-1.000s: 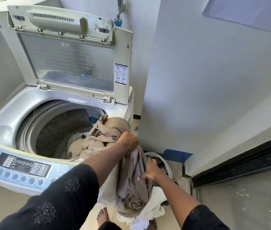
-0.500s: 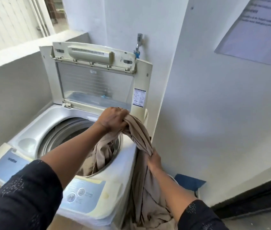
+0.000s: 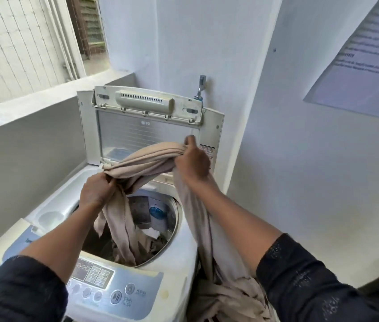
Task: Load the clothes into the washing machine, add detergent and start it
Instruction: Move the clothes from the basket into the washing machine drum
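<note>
**Beige cloth held over the open washer**

The scene was a pale-walled corner with a low parapet wall (image 3: 33, 108) on the left and a printed paper sheet (image 3: 364, 66) fixed to the wall on the right. In that corner stood a top-loading washing machine (image 3: 179, 252) with its lid (image 3: 146, 131) raised upright against the back.

A long beige cloth (image 3: 146, 161) was stretched in an arc above the drum opening. The left hand (image 3: 95, 191) was closed around one bunched part of it, and from there a length hung down into the drum (image 3: 158, 228), where other garments already lay. The right hand (image 3: 192, 161) was clenched on the cloth near the lid's right edge; from it the rest trailed down over the machine's right side and gathered in a heap below the right forearm.

Both arms wore dark sleeves. The control panel (image 3: 114, 289) lay at the near edge, with a power button and a start/pause button. A tap (image 3: 201, 86) jutted from the wall just behind the lid.
</note>
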Demonstrator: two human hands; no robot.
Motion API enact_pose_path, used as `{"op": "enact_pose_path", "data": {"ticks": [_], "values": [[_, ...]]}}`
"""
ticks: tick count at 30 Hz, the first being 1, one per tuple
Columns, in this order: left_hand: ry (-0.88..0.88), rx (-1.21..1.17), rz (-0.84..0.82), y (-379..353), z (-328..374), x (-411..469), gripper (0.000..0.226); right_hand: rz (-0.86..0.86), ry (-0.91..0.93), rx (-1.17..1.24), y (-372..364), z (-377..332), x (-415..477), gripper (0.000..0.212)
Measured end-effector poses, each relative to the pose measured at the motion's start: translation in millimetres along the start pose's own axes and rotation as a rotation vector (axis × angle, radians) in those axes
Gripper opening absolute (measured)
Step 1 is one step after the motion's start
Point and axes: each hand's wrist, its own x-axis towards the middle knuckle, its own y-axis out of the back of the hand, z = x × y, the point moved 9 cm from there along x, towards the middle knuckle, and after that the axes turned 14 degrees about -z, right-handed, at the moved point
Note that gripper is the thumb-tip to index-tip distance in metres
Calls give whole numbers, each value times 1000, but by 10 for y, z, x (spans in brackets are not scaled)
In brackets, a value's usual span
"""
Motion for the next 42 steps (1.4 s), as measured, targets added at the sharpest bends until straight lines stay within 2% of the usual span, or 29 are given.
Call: {"op": "enact_pose_path", "data": {"ticks": [3,6,8,10,11,13,15,18,22,25,26,28,29,31,33,36,39,42], "values": [[181,-142,-101,-195,-484,33,47,-212,27,-21,-562,-294,56,50],[327,-222,-133,-362,-812,10,65,-629,26,-167,-1287,-202,-126,73],[315,-213,-180,-489,-811,10,66,-924,46,-315,-1676,16,-444,86],[230,-203,-223,-602,-640,32,60,-1143,96,-448,-1855,256,-751,77],[171,-197,-241,-664,-507,45,59,-1193,92,-438,-1860,391,-842,68],[33,-177,-272,-795,-159,70,60,-1131,56,-265,-1685,617,-873,50],[-94,-172,-333,-967,245,64,59,-917,-59,-61,-1344,943,-773,30],[-314,-56,-542,-1386,960,-69,68,-676,-278,-5,-878,1606,-717,30],[-663,536,-748,-2164,1823,-593,102,-600,-454,-72,-623,2334,-923,28],[-768,896,-802,-2713,2079,-970,116,-654,-523,-134,-676,2728,-1219,29],[-772,980,-790,-2851,2107,-1037,108,-673,-545,-128,-709,2824,-1321,29],[-741,1110,-739,-3027,2112,-1099,73,-735,-571,-127,-777,2972,-1520,33],[-716,1179,-718,-3075,2079,-1103,62,-782,-577,-131,-821,3025,-1611,41],[-688,1288,-703,-3109,2030,-1094,57,-861,-598,-124,-894,3108,-1777,68],[-736,1268,-679,-3097,2081,-1078,46,-884,-625,-79,-940,3149,-1889,87],[-815,1019,-644,-2946,2239,-1031,25,-882,-630,-48,-992,3155,-1940,109],[-854,841,-588,-2661,2265,-953,24,-829,-601,1,-1047,3050,-1858,124],[-912,820,-466,-2287,2272,-840,22,-762,-560,68,-1086,2846,-1710,132]]}}
